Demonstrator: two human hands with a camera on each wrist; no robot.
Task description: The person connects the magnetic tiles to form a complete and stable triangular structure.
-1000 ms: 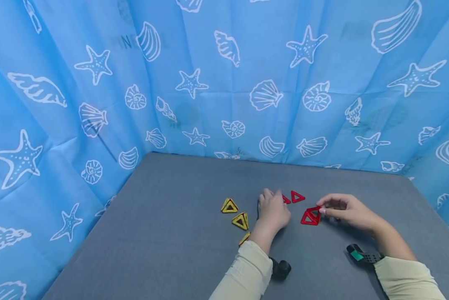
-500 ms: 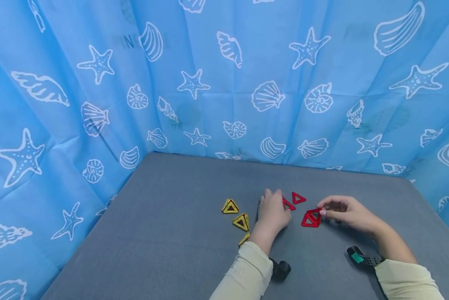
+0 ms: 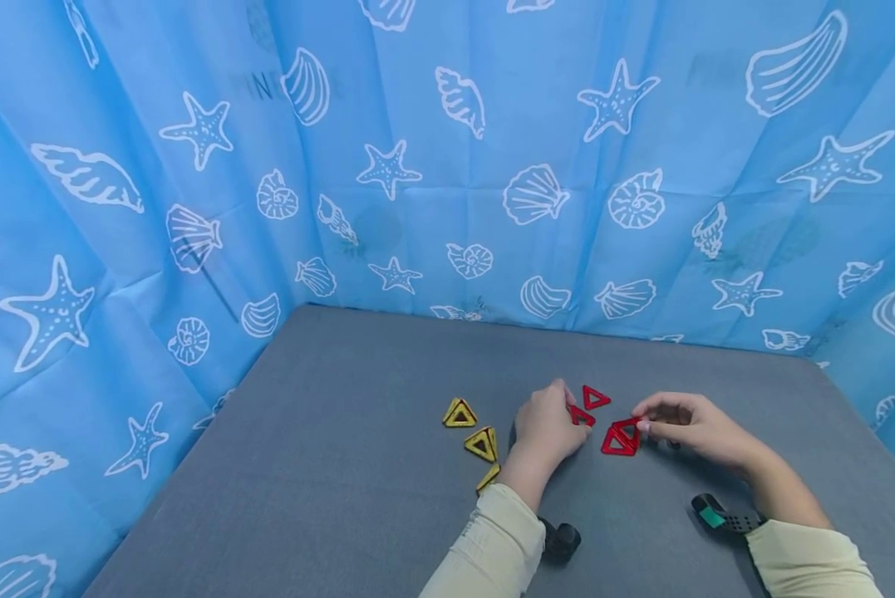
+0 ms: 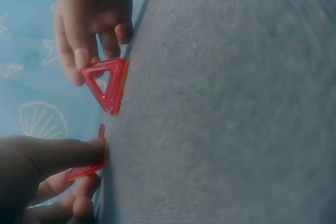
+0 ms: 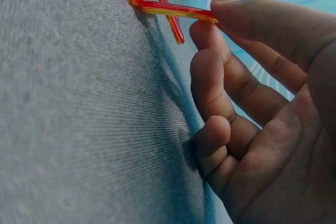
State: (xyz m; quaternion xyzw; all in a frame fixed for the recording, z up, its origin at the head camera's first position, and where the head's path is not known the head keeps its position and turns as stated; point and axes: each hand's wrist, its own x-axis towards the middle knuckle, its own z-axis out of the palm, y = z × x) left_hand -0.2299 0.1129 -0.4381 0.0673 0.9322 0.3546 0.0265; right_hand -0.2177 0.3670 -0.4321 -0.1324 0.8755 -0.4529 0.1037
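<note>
In the head view my left hand [image 3: 548,423] pinches a red triangular magnetic tile [image 3: 583,416] between thumb and fingers. The left wrist view shows that tile [image 4: 86,170] partly hidden behind the thumb. To its right, my right hand [image 3: 697,425] pinches the corner of another red triangular magnetic tile [image 3: 630,429], which tilts up from the table. Its lower edge meets a second red tile [image 3: 617,443]. Seen in the right wrist view, the pinched tile [image 5: 178,10] is edge-on between thumb and index finger. One more red tile [image 3: 595,398] lies flat behind, between the hands.
Several yellow triangular pieces lie left of my left forearm: a far one [image 3: 459,414], a middle one [image 3: 481,444] and a near one [image 3: 488,477], partly covered by the sleeve. The grey table [image 3: 327,465] ends at a blue shell-print curtain [image 3: 417,216].
My left hand has shifted slightly right, bringing its red tile closer to the pair at my right hand. The right hand keeps its pinch almost unmoved. The head view has shifted slightly.
</note>
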